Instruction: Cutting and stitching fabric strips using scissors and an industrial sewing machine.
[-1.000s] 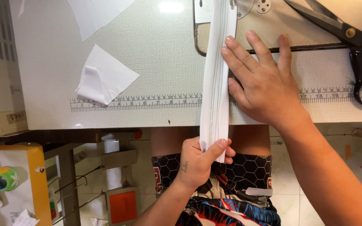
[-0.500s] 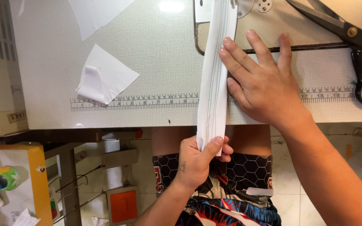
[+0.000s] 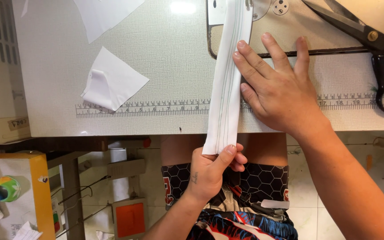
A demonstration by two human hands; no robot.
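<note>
Guiding step: left hand (image 3: 212,171) fingers clamped on the white fabric strip's (image 3: 228,84) near end, right hand (image 3: 281,91) fingers spread flat beside it; next calls for steady tension

Scissors (image 3: 370,40) right; open tabletop (image 3: 165,66) left
</note>
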